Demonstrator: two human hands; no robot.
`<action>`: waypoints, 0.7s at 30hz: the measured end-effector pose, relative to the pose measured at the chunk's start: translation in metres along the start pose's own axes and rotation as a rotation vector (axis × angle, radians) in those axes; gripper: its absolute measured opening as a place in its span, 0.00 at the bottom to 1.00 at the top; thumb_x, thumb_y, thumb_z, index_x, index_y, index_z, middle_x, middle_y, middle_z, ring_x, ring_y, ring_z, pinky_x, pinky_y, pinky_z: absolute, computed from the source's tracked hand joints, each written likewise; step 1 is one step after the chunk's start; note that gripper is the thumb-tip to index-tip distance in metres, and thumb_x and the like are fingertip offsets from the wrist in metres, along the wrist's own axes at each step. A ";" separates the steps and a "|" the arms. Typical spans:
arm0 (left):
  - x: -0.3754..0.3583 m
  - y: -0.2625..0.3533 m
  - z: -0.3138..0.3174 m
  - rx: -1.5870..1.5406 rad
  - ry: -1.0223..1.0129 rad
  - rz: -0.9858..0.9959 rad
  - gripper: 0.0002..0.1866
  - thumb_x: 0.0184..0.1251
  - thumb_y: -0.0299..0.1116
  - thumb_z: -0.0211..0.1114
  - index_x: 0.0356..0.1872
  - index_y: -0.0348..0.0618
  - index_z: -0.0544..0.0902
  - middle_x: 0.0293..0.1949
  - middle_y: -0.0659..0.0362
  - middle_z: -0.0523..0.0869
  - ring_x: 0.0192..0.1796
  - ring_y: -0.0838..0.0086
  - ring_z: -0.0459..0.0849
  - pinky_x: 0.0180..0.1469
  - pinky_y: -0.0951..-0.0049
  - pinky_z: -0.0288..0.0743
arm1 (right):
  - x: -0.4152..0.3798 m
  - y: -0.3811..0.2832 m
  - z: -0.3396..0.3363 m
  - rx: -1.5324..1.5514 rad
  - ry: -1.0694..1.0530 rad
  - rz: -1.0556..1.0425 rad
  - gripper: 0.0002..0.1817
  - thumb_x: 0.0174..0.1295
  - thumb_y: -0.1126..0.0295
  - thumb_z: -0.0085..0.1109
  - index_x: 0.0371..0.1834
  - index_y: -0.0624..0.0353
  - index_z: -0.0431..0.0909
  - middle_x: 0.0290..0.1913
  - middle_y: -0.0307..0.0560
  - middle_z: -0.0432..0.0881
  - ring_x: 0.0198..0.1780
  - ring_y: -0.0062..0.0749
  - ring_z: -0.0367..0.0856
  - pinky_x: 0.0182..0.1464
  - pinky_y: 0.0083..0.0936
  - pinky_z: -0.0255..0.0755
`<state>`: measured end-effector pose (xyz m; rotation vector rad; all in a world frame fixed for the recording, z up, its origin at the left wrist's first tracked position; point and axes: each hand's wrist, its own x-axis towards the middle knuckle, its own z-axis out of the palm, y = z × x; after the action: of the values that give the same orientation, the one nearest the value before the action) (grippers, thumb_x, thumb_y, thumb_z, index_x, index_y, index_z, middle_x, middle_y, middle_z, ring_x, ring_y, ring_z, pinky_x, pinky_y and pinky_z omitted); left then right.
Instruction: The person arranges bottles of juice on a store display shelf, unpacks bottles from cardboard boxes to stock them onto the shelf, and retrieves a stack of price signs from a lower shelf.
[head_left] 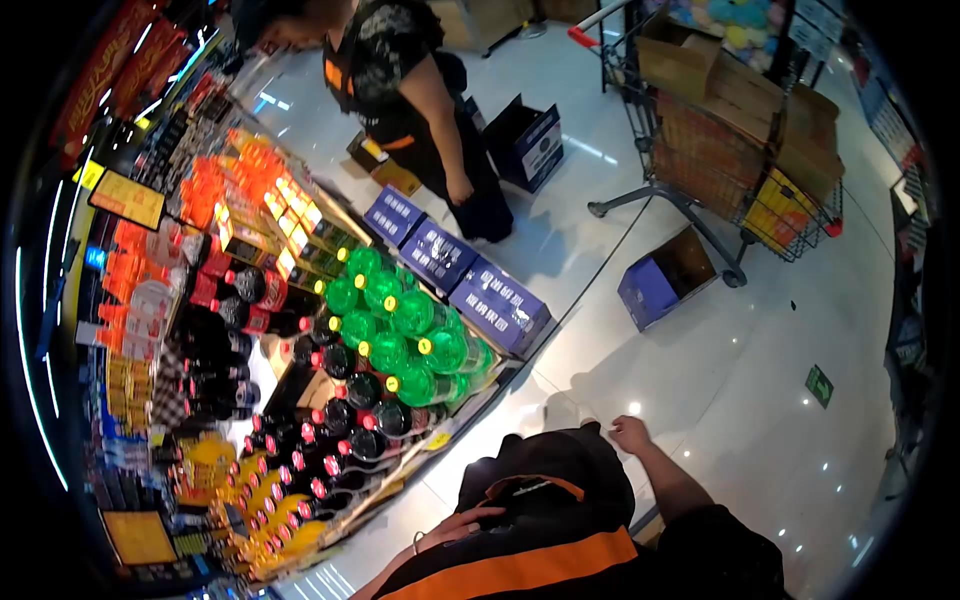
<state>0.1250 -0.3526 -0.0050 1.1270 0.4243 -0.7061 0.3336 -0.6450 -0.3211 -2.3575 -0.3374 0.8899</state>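
My left hand (462, 526) rests against the front of my black apron (560, 470), its fingers stretched out and a bracelet on the wrist. Nothing shows in it. My right hand (630, 435) hangs free on the other side of the apron, over the shiny floor. Its fingers are loosely bent and a little apart, with no object visible in them. Nearest on the left stands a drinks display holding green soda bottles (412, 315) with yellow caps and dark cola bottles (365, 390) with red caps.
Purple cartons (500, 305) line the display's edge. An open purple box (665, 280) lies on the floor, near a shopping cart (700, 150) loaded with cardboard. Another person (400, 110) in dark clothes stands beyond the cartons, by a dark open box (522, 143). Orange drink bottles (290, 540) stand at the display's near end.
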 end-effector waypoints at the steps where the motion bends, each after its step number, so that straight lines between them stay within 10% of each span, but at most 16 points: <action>1: 0.001 0.004 0.009 -0.058 0.020 -0.002 0.30 0.68 0.47 0.49 0.66 0.40 0.65 0.66 0.51 0.64 0.70 0.65 0.59 0.70 0.70 0.45 | 0.006 0.041 -0.002 -0.118 0.048 -0.087 0.17 0.44 0.62 0.66 0.36 0.59 0.82 0.33 0.49 0.83 0.39 0.40 0.82 0.44 0.32 0.76; 6: 0.000 -0.001 0.034 -0.046 0.159 0.075 0.27 0.68 0.43 0.49 0.65 0.41 0.65 0.67 0.51 0.62 0.70 0.64 0.58 0.70 0.69 0.45 | 0.013 0.104 -0.043 -0.345 0.016 -0.154 0.08 0.42 0.68 0.62 0.25 0.57 0.84 0.32 0.48 0.83 0.38 0.43 0.81 0.43 0.36 0.75; 9: -0.003 -0.008 0.048 -0.081 0.236 0.104 0.25 0.69 0.39 0.49 0.65 0.42 0.67 0.67 0.51 0.63 0.70 0.64 0.59 0.70 0.69 0.46 | 0.029 0.089 -0.044 -0.004 -0.366 0.193 0.08 0.44 0.66 0.60 0.21 0.58 0.84 0.26 0.49 0.83 0.33 0.42 0.81 0.41 0.35 0.76; 11: -0.006 -0.013 0.057 -0.070 0.304 0.113 0.23 0.70 0.39 0.51 0.64 0.44 0.68 0.65 0.52 0.66 0.69 0.64 0.60 0.69 0.68 0.50 | 0.048 0.073 -0.027 -0.802 -0.386 -0.457 0.12 0.49 0.60 0.58 0.23 0.56 0.84 0.20 0.46 0.81 0.26 0.40 0.81 0.36 0.33 0.76; 13: -0.008 -0.033 0.061 0.058 0.369 0.168 0.24 0.70 0.41 0.53 0.64 0.45 0.68 0.64 0.52 0.67 0.68 0.62 0.62 0.69 0.67 0.52 | 0.046 0.016 -0.028 -0.349 -0.303 -0.132 0.14 0.51 0.58 0.56 0.23 0.54 0.85 0.19 0.47 0.81 0.25 0.37 0.81 0.35 0.32 0.75; 21: -0.054 -0.112 0.098 0.161 0.556 0.601 0.23 0.72 0.42 0.47 0.64 0.42 0.67 0.66 0.52 0.66 0.68 0.60 0.62 0.69 0.65 0.52 | 0.037 -0.120 0.006 -0.188 -0.382 -0.431 0.10 0.57 0.67 0.57 0.32 0.65 0.81 0.26 0.46 0.82 0.26 0.31 0.81 0.33 0.27 0.74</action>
<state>0.0045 -0.4553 -0.0073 1.5109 0.4639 0.1140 0.3537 -0.5321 -0.2707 -2.1364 -1.0781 1.1221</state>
